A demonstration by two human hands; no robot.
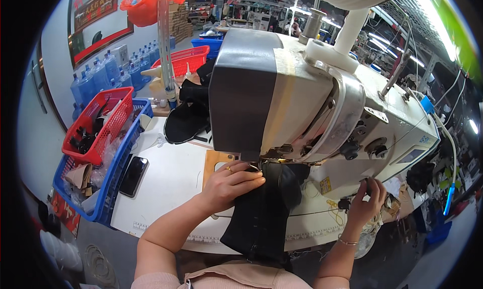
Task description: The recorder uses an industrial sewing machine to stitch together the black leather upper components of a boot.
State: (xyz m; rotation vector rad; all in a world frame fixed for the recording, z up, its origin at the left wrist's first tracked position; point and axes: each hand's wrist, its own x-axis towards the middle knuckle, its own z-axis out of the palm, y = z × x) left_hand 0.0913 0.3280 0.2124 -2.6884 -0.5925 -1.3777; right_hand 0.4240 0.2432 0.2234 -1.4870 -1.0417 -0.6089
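Observation:
A black boot upper (256, 216) lies under the needle area of the large sewing machine (302, 103), its shaft hanging toward me over the table's front edge. My left hand (234, 183) presses and pinches the boot upper close to the needle, a ring on one finger. The rounded, smoother part of the boot upper bulges to the right of the needle. Off to the right, my right hand (370, 198) is closed by the machine's lower side, its fingers around a small dark thing that I cannot make out.
On the white table (166, 188) a phone (134, 176) lies beside a blue basket (113, 193) that holds a red basket (95, 125). More black uppers (188, 120) are piled behind the machine head. Yellow thread (334, 211) lies near my right hand. Water bottles (103, 75) line the wall.

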